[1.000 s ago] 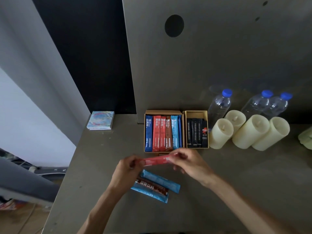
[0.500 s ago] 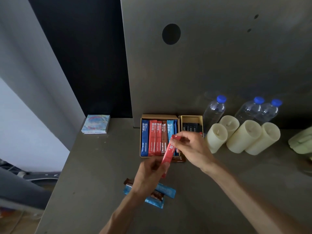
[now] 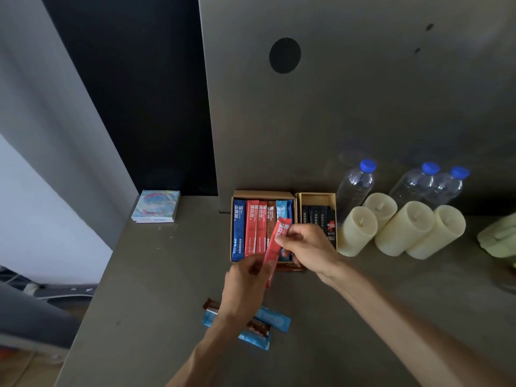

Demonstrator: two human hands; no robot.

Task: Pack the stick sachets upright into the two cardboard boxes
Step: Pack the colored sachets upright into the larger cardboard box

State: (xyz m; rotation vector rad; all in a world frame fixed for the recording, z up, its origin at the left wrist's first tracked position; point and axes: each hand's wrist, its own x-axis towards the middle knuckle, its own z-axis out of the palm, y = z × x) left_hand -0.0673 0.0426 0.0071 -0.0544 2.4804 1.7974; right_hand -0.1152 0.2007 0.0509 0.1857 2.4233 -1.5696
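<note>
A red stick sachet (image 3: 277,247) is held tilted over the front of the larger cardboard box (image 3: 262,194). My right hand (image 3: 308,248) pinches its upper half and my left hand (image 3: 247,283) grips its lower end. That box holds blue, red and brown sachets (image 3: 252,229) side by side. The smaller cardboard box (image 3: 317,196) to its right holds black sachets (image 3: 315,215). Three loose sachets (image 3: 272,321), blue and brown, lie on the table under my left forearm.
Several cream candles (image 3: 402,229) and three water bottles (image 3: 354,185) stand right of the boxes. A small colourful pad (image 3: 156,205) lies at the table's back left corner. A pale green thing (image 3: 499,237) sits at the right edge. A grey panel rises behind.
The red sachet went from lying level near the table's front to tilted over the larger box. Both hands moved forward with it, away from the loose sachets.
</note>
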